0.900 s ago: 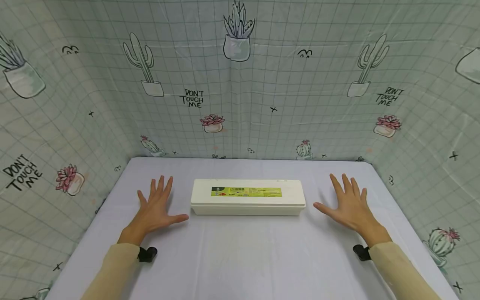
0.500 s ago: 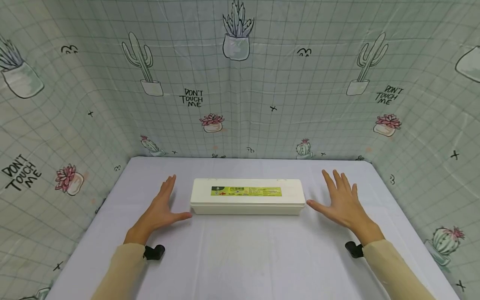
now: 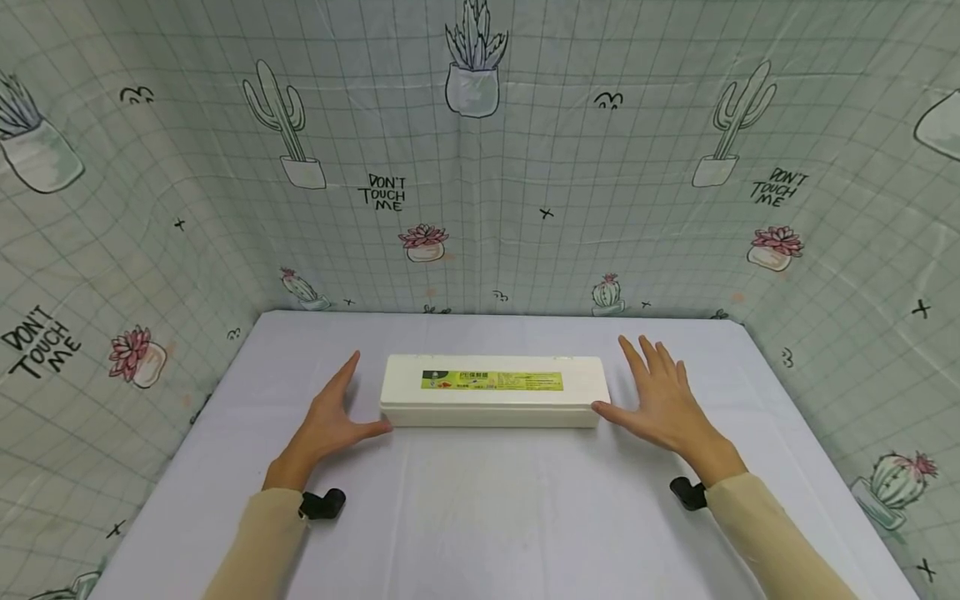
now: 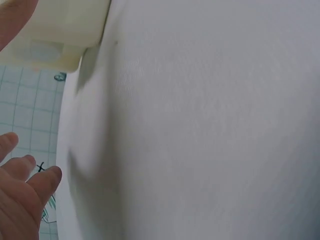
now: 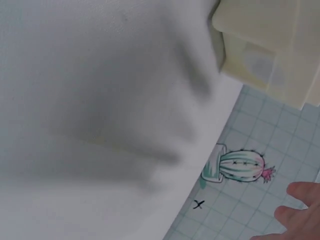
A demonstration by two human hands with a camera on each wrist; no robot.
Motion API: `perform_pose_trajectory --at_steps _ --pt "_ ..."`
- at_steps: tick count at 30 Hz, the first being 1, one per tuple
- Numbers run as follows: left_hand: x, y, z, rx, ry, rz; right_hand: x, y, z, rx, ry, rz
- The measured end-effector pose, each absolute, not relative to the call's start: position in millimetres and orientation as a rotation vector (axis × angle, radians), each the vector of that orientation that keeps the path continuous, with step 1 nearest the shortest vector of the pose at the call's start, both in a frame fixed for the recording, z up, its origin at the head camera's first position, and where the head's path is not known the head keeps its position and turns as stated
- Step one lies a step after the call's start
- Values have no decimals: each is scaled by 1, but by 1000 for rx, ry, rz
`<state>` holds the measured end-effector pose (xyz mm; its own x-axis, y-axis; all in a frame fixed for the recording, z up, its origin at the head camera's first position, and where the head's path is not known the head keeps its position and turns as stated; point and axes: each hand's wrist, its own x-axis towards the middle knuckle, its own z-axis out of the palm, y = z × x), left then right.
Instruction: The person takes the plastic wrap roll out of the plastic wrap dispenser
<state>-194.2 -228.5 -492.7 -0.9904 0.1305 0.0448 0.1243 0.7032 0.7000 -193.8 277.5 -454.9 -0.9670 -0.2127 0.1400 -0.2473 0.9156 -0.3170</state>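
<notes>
A long cream plastic wrap box (image 3: 492, 417) with a yellow-green label (image 3: 492, 381) lies crosswise on the white table. At its left end is my left hand (image 3: 324, 429), fingers straight and thumb stretched toward the front corner. My right hand (image 3: 667, 412) is spread at the opposite end, its thumb tip overlapping the front right corner in the head view; contact cannot be told. The left wrist view has the box end (image 4: 60, 30) at top left, apart from the fingertips (image 4: 47, 182). In the right wrist view the box end (image 5: 265, 55) is at top right.
A white cloth-covered table (image 3: 480, 508) spreads around the box. Grid-patterned fabric with cactus drawings (image 3: 480, 208) rises behind and along both sides. Black wrist-worn cameras (image 3: 322, 504) sit by the cuffs of the beige sleeves (image 3: 258, 550).
Both hands have moved inward toward the ends of the box, the right one further. The left fingers have drawn together from a spread. The box has stayed in place.
</notes>
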Motion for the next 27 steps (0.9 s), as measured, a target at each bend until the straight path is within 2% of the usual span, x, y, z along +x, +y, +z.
perform_pose_trajectory --at_steps 18,27 --pt "-201 -201 -503 256 2579 1695 -208 224 -451 620 -2866 518" --pt "-203 -189 -515 242 2634 1605 -209 213 -456 663 -2886 486"
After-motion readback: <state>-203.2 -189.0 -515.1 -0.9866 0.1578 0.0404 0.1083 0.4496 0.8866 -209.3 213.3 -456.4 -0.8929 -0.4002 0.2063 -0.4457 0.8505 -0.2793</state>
